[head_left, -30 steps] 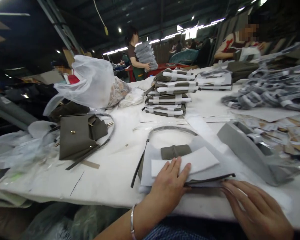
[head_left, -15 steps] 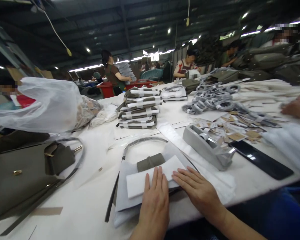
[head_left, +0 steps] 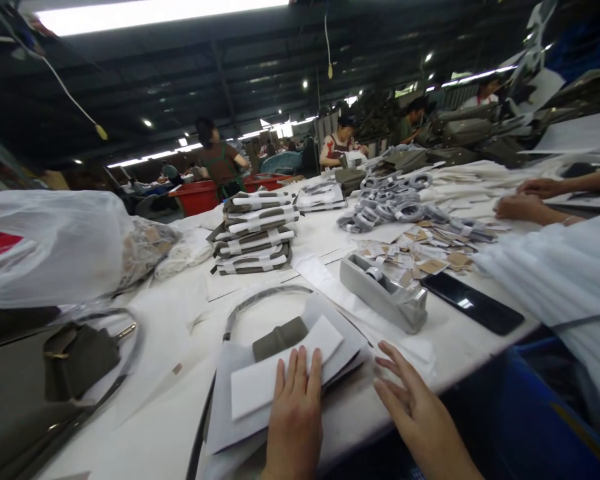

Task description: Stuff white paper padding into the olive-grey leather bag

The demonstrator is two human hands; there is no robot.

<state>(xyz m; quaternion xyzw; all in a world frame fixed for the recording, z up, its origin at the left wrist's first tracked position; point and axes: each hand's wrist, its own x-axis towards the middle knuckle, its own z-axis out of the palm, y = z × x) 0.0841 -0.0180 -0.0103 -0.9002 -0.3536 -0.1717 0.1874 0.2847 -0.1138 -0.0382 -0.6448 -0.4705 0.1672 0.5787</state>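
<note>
handbags of olive leather run off the left edge, half hidden under a white plastic bag. right of them on the white surface, the wrapped bag lies flat near the front edge, its body covered by white sheets so only an olive tab and grey strap show. left hand rests palm down on it, fingers straight and together, gripping nothing; the wrist is cut off below. right hand lies just beside the wrapping, fingers spread and released. beyond stand a grey tape dispenser and a black phone; a co-worker's hands reach in at far right.
</note>
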